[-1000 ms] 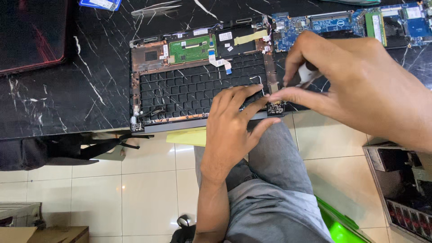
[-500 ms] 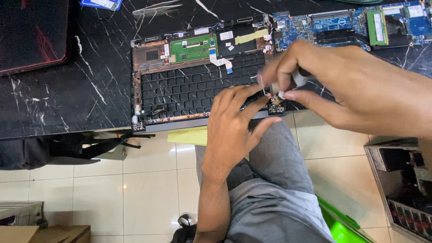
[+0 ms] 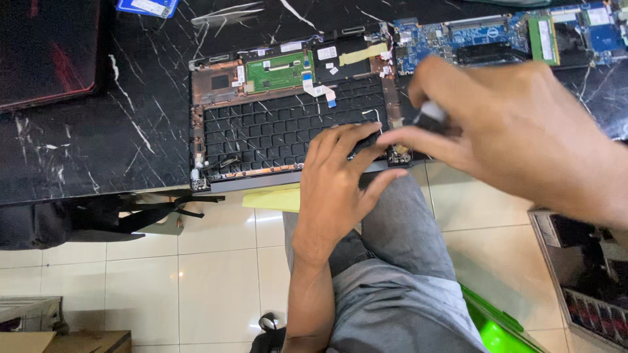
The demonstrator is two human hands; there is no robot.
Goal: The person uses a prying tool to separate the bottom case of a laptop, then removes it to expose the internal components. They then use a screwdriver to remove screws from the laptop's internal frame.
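Head view is showing the left hand [image 3: 340, 189] pressing flat on the opened laptop shell [image 3: 288, 124] at the worktop's near edge, right hand [image 3: 504, 127] pinching a small tool [image 3: 428, 117]; shell looks stiff, fragile

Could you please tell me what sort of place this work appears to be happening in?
Probably an electronics repair bench: an opened laptop base lies on a black marble-patterned table, a bare blue circuit board rests beside it, and both hands, left hand and right hand, work at its corner.
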